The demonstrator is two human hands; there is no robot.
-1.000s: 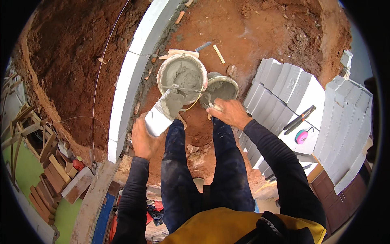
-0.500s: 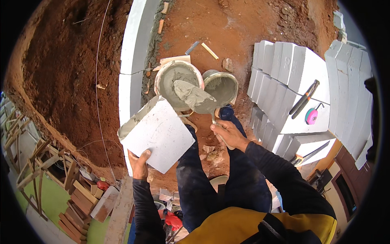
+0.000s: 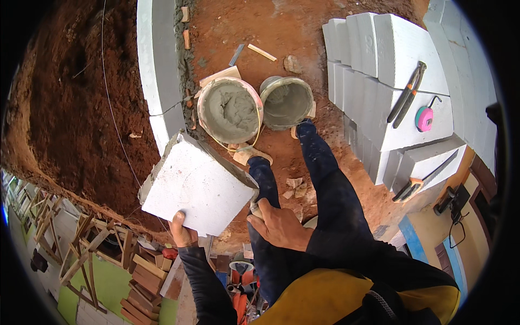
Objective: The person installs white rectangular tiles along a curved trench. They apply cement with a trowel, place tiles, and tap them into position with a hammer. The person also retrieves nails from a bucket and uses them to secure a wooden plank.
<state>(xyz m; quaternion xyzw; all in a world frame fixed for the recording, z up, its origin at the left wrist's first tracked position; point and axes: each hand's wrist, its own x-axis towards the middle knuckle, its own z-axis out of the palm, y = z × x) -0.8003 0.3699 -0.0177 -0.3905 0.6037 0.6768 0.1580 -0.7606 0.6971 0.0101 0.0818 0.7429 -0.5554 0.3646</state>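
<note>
My left hand [image 3: 183, 230] grips the lower edge of a white lightweight block [image 3: 192, 184], which carries grey mortar along its far and left edges. My right hand [image 3: 279, 227] is closed on a trowel [image 3: 255, 205] at the block's right edge; the blade is mostly hidden behind the block. Beyond them stand a bucket of thick grey mortar [image 3: 230, 111] and, right beside it, a second bucket [image 3: 287, 103] with grey mortar inside.
A white block wall [image 3: 146, 70] runs along the left beside dug soil [image 3: 65, 108] and a string line. Stacked blocks [image 3: 363, 97] at right bear pliers [image 3: 406, 92], a pink tape measure [image 3: 424, 118] and a saw [image 3: 409, 189]. Wood scraps [image 3: 146, 281] lie lower left.
The block has come down and left, away from the buckets. The trowel, seen heaped with mortar over the buckets, has moved down with my right hand to the block's right edge.
</note>
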